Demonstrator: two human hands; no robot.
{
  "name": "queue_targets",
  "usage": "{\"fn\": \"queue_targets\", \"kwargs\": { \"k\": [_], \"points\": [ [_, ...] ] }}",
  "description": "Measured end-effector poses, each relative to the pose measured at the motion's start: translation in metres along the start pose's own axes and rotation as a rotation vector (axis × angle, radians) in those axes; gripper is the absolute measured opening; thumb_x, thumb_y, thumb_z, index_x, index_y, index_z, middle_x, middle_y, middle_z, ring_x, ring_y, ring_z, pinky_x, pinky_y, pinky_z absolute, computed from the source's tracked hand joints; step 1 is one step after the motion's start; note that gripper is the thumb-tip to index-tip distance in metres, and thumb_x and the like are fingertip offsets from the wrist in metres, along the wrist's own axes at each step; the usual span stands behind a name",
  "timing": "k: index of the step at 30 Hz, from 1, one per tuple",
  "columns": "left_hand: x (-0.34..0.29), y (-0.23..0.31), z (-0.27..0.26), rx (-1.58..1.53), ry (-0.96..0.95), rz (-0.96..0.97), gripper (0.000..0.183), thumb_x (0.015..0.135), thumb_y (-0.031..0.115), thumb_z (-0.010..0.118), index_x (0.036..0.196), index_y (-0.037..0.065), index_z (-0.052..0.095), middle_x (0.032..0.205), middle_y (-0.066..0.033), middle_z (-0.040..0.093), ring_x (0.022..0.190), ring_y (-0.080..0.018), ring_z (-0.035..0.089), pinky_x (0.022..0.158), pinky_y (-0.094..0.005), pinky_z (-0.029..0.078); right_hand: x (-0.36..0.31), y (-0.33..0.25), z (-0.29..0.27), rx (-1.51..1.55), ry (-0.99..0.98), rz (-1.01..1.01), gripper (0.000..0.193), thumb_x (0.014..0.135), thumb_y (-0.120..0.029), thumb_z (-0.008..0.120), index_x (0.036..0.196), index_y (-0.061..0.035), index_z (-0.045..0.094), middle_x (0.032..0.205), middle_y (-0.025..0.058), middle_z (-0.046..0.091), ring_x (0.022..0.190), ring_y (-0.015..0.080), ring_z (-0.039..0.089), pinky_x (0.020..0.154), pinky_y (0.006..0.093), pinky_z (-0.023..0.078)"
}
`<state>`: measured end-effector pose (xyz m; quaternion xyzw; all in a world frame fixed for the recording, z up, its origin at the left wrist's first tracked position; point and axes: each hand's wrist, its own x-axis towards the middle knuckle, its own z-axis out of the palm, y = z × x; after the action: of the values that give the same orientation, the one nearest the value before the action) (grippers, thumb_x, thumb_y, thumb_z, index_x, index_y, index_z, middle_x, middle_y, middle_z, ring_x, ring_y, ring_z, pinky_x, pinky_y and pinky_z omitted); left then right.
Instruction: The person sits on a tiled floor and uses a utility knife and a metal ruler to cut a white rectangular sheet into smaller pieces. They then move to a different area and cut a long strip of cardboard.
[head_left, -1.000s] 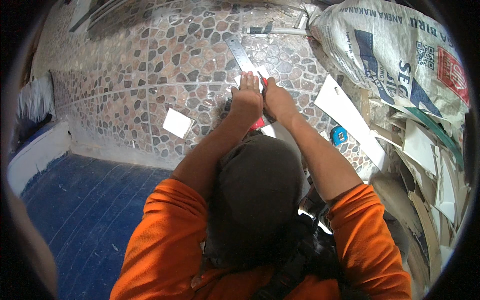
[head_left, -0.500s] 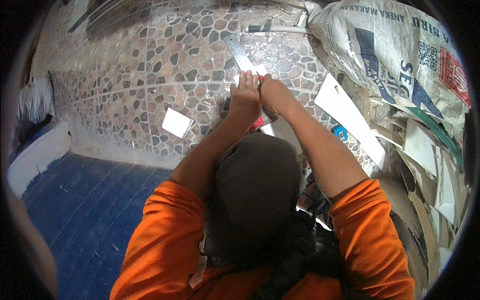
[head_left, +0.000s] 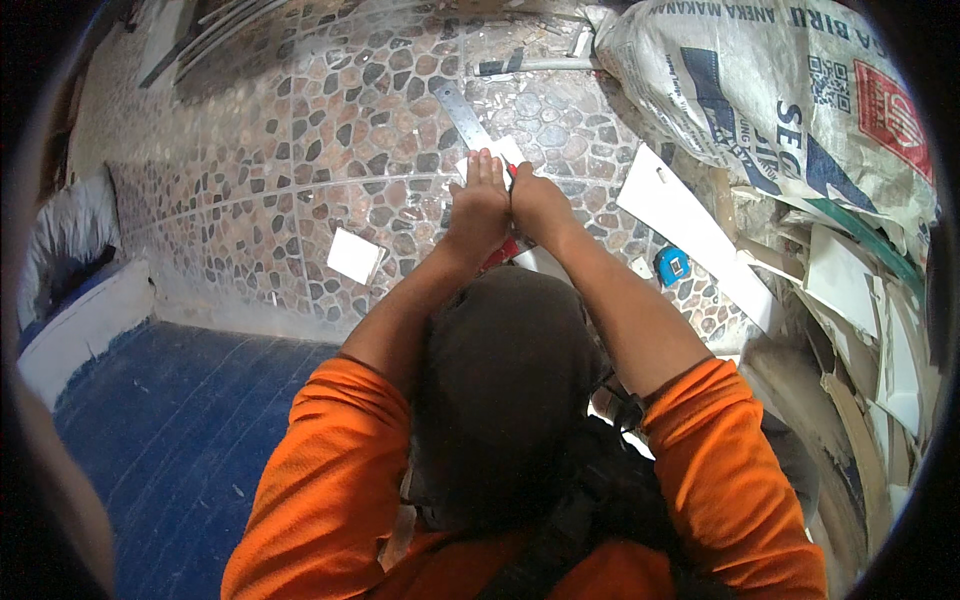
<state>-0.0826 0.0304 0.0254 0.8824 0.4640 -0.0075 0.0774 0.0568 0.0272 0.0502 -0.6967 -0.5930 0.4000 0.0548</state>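
White pieces (head_left: 354, 256): stacked on floor (head_left: 230, 245), apart.
Ruler (head_left: 459, 115): far end visible, remainder covered.
Left hand (head_left: 480, 212): flat, fingers extended, over ruler.
Red item (head_left: 499, 254): partly hidden, kind unclear.
Sheet (head_left: 507, 150): at fingertips, mostly hidden; no completed cut visible.
Right hand (head_left: 540, 208): closed around red tool (head_left: 513, 170), tip unclear.

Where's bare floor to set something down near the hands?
Mostly bare: pebble-patterned floor left of the white square piece, above the blue surface; also a narrower strip between that piece and the left hand. Crowded: right side, with tape measure, long white board, scrap pile and sack; also around the right hand, red tool and ruler.
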Motion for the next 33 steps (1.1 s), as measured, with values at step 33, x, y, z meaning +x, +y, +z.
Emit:
{"fn": "queue_targets", "kwargs": {
  "k": [33],
  "points": [
    [0.0,0.0,0.001,0.037,0.029,-0.004,0.06,0.087,0.018,0.059,0.139,-0.012,0.054,0.147,-0.0331,0.051,0.139,-0.045,0.049,0.09,-0.0568,0.055,0.01,-0.005,-0.005,-0.029,-0.151,0.175,0.036,0.097,-0.019,0.052,0.121,0.007,0.059,0.113,0.0311,0.07,0.109,0.0436,0.069,0.094,0.0501,0.054]
  ]
}}
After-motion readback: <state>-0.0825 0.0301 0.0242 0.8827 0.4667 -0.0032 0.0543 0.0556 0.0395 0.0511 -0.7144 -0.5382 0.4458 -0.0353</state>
